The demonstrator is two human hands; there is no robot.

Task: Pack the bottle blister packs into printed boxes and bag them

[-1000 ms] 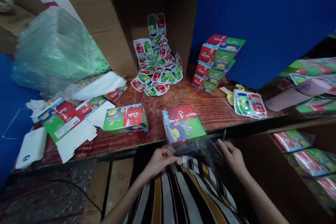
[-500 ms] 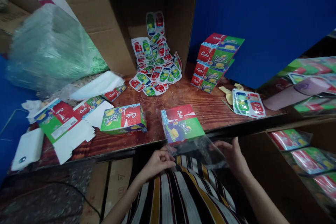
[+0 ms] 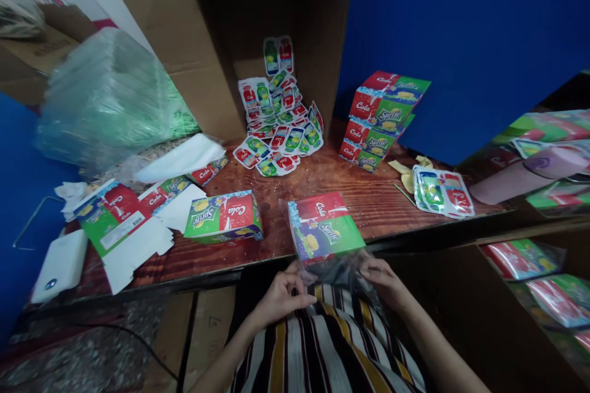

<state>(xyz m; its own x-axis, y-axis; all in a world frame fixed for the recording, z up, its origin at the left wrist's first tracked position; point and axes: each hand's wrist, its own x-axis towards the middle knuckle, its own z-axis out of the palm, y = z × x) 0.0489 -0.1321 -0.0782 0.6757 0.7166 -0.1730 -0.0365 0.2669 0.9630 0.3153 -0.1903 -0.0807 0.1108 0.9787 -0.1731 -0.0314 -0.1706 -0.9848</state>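
Observation:
A red and green Cola/Sprite box (image 3: 322, 226) lies at the near edge of the wooden table (image 3: 369, 196), inside a clear plastic bag (image 3: 338, 267) whose open end hangs toward me. My left hand (image 3: 281, 295) pinches the bag's left edge with closed fingers. On the bag's right side my right hand (image 3: 385, 279) grips the open end, fingers curled round the plastic.
Another closed box (image 3: 224, 216) and flattened cartons (image 3: 117, 221) lie to the left. Loose printed sachets (image 3: 276, 120) pile up inside a tall cardboard box (image 3: 258, 18). Stacked boxes (image 3: 382, 120) stand at the back, and more sachets (image 3: 442, 191) lie right. Bagged boxes (image 3: 520, 258) fill a carton.
My right hand has moved left and inward along the bag's open end, gathering the plastic. The left hand has stayed pinched on the left edge.

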